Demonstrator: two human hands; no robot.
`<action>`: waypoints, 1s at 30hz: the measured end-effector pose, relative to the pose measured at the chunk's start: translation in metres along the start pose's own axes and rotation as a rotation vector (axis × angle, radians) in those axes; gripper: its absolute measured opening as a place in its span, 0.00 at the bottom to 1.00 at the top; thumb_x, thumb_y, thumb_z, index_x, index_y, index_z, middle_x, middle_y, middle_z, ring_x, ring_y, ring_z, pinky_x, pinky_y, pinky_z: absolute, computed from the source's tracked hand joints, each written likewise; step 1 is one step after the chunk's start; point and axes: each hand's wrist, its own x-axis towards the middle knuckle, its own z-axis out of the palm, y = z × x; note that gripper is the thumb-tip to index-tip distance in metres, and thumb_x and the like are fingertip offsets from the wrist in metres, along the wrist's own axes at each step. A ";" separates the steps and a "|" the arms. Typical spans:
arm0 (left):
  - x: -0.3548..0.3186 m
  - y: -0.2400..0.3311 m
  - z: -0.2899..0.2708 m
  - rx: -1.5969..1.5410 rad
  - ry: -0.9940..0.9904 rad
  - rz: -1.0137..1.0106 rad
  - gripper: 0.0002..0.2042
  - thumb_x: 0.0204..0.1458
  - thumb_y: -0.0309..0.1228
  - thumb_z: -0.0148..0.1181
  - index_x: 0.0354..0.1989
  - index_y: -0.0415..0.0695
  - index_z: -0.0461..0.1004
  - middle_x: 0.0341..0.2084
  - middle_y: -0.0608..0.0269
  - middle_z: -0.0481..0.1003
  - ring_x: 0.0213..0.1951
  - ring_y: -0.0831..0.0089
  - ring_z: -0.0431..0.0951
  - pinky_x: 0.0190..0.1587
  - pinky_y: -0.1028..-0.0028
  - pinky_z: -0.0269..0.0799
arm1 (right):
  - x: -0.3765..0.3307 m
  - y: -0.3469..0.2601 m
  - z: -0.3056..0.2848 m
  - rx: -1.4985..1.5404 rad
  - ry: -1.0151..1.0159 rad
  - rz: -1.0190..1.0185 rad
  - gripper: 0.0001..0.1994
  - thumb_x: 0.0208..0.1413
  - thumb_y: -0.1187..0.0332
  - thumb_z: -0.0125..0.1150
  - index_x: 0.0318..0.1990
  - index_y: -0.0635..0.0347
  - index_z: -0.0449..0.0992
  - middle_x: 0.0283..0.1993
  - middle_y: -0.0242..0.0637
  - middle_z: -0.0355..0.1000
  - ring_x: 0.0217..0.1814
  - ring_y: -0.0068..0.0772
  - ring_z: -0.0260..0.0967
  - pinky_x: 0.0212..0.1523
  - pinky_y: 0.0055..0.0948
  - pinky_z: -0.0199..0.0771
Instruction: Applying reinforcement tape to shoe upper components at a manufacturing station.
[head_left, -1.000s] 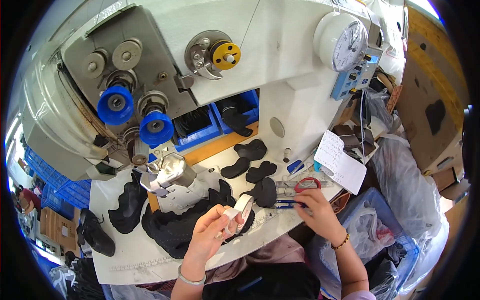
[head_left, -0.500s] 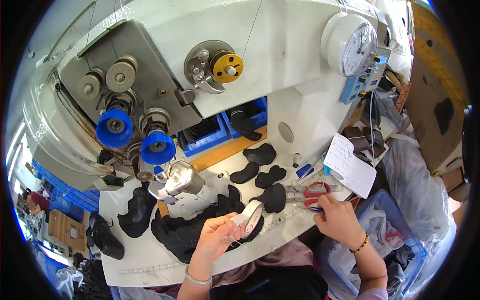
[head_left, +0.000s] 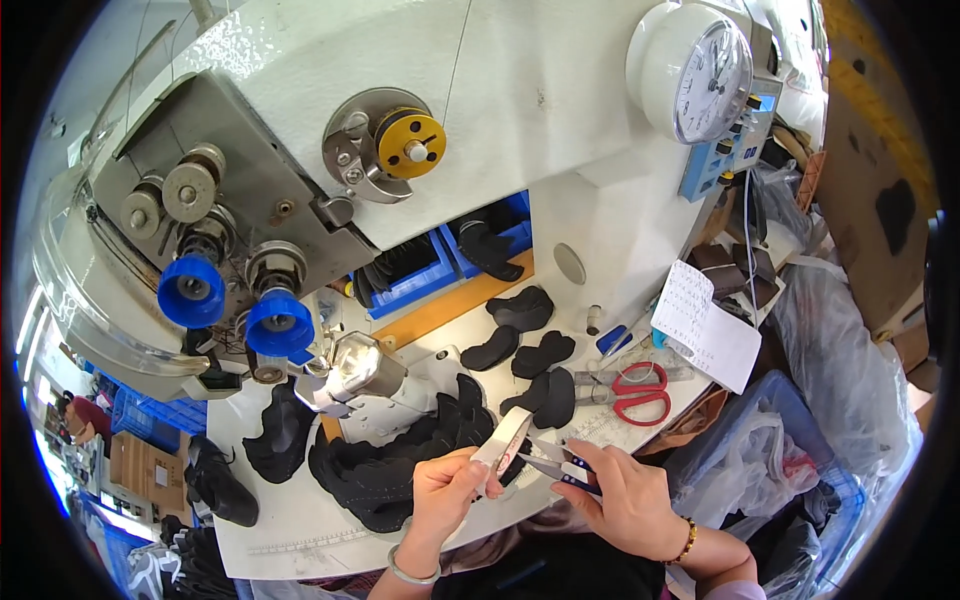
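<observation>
My left hand [head_left: 446, 492] pinches a roll of white tape [head_left: 506, 436], held on edge above the front of the white table. In my right hand [head_left: 632, 502] is a pair of thread snips [head_left: 578, 474] with dark blue handles. Their steel blades point left and reach close beside the roll; whether they touch it I cannot tell. A curved pile of black fabric pieces [head_left: 365, 478] lies left of the roll. Behind it are several loose black pieces [head_left: 541, 352]. Red-handled scissors [head_left: 642, 393] lie on the table beyond my right hand.
A large white sewing machine [head_left: 540, 90] rises over the table. Its work arm [head_left: 365, 375] stands behind the pile. Blue bins [head_left: 430, 280] sit further back. At the right are a paper sheet [head_left: 725, 345] and a blue crate [head_left: 840, 500] with plastic bags. A black shoe [head_left: 218, 485] stands at the left.
My right hand has moved left and down from beside the red scissors, bringing the snips to the tape roll. The roll in my left hand is turned more upright.
</observation>
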 end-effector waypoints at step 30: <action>-0.006 0.003 -0.006 -0.019 -0.065 0.000 0.12 0.53 0.31 0.52 0.28 0.31 0.74 0.31 0.56 0.71 0.32 0.73 0.73 0.36 0.78 0.68 | 0.002 0.046 0.021 -0.226 -0.013 0.028 0.18 0.43 0.68 0.62 0.44 0.59 0.71 0.41 0.39 0.66 0.41 0.38 0.64 0.41 0.34 0.66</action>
